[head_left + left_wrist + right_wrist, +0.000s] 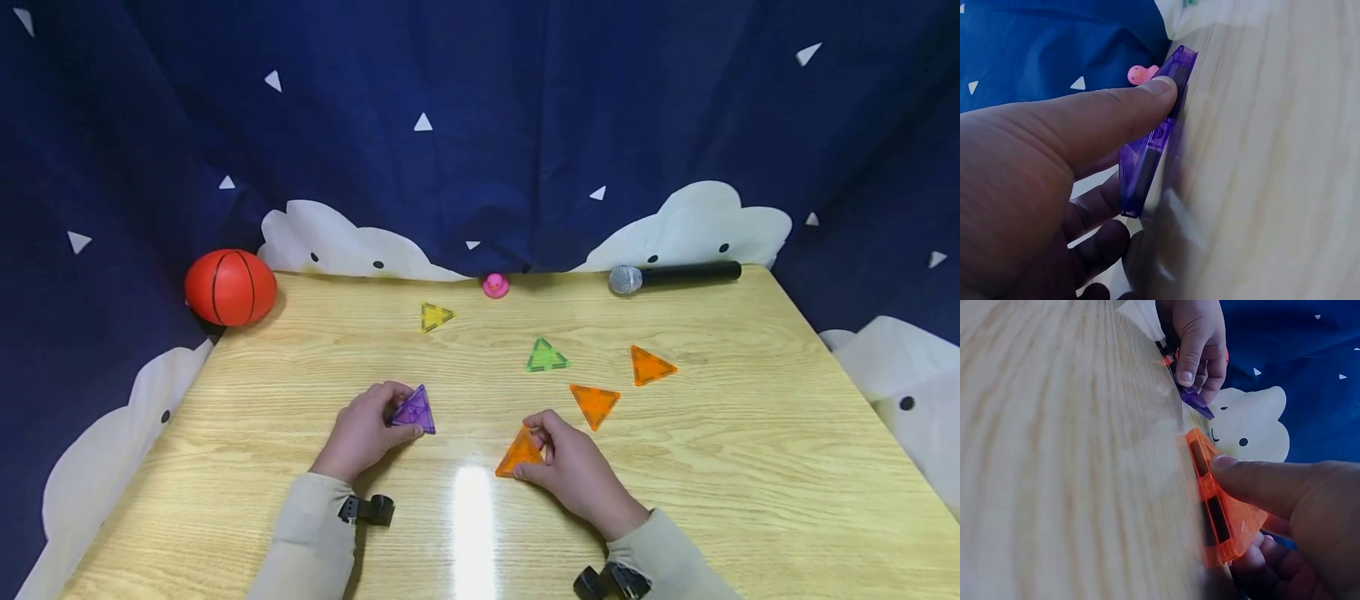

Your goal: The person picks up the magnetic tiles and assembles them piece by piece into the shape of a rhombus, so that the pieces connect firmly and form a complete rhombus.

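Note:
My left hand point(367, 427) pinches a purple translucent triangular magnetic tile point(416, 411) between thumb and fingers, low over the wooden table. In the left wrist view the thumb presses on one edge of the purple tile point(1159, 134). To the right, my right hand point(573, 467) pinches an orange triangular magnetic tile point(521, 452) close to the tabletop. Black magnet strips show along the edge of this orange tile point(1225, 506) in the right wrist view. A second orange tile point(596, 405) lies just beyond the right hand, and a third orange tile point(652, 366) farther right.
A green triangle tile point(547, 357) and a yellow one point(435, 317) lie farther back on the table point(750, 467). Along the back edge are a red ball point(231, 287), a pink rubber duck point(495, 286) and a microphone point(667, 277). A dark blue curtain point(480, 183) hangs behind.

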`<state>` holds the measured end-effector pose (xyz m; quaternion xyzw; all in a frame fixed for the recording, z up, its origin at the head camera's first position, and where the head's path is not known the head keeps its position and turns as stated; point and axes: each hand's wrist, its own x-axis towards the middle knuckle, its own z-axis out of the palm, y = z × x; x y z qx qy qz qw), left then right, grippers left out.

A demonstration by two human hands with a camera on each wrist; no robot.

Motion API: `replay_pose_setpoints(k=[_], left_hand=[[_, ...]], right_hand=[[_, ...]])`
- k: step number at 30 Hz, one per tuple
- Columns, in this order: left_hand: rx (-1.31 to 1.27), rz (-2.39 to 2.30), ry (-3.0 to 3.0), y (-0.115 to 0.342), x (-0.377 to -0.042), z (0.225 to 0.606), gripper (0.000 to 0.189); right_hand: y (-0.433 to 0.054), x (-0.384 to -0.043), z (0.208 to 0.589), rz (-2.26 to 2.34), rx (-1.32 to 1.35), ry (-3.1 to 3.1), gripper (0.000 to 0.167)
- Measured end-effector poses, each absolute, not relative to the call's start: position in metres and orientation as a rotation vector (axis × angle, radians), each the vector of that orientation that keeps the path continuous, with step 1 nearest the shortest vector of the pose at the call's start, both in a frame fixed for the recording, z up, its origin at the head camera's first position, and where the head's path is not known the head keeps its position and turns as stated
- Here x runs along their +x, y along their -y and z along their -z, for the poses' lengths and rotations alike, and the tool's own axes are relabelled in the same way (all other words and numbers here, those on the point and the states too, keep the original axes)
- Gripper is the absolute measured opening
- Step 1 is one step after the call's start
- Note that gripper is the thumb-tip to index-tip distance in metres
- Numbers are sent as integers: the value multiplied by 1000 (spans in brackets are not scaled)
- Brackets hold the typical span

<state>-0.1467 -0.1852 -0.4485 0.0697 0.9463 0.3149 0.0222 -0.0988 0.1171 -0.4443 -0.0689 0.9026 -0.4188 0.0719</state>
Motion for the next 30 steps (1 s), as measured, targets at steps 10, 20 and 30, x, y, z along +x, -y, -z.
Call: replay_pose_setpoints(k=[10,20,30], left_hand=[[285,-951,-2955,169,-142,451,51],[327,-968,-2941,149,-134,449,50],[322,-927,-2958,141,-131,449,63]], right_hand=[[-122,-93,441,1224,-218,-2743,54],[-132,-90,441,1182,-227,-2782,55],[-133,-88,441,1192,-232,-2771,54]])
